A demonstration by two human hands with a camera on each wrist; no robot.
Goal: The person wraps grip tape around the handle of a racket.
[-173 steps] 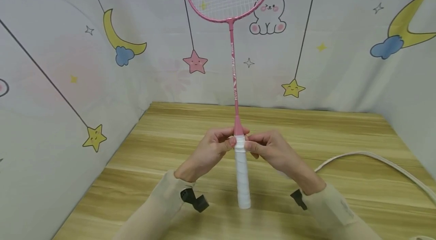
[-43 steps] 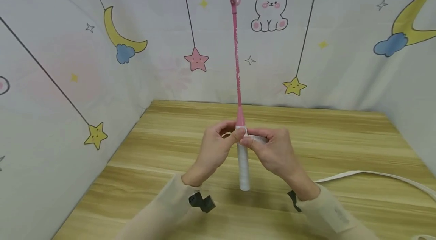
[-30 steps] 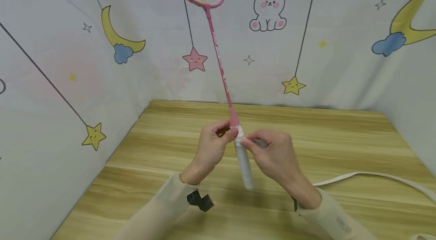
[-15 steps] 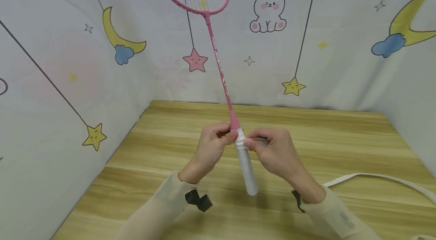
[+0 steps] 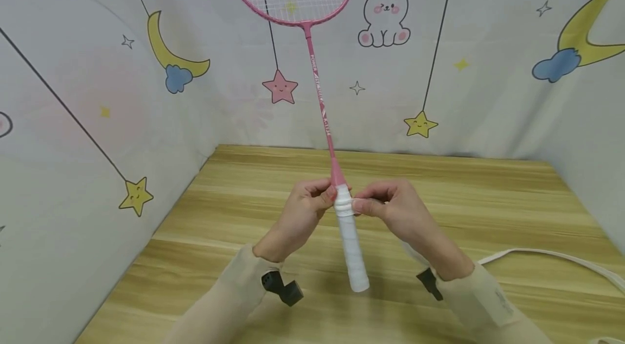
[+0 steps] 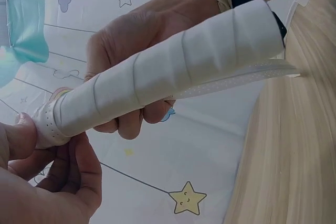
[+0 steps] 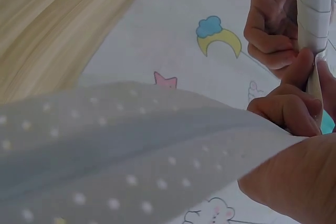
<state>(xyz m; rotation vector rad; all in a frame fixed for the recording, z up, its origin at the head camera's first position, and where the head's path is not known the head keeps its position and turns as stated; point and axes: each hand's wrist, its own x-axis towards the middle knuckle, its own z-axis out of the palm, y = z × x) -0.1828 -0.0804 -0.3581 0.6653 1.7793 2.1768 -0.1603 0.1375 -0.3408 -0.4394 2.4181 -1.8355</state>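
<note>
Left hand [image 5: 300,215] snug round racket handle [image 5: 354,254], right hand [image 5: 402,211] tight on dotted white strip [image 7: 152,182].

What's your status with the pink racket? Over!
Left hand pinching white handle near its top. Right hand pinching white strip beside it. Racket tilted, head up. Nothing seen blocking either hand.
</note>
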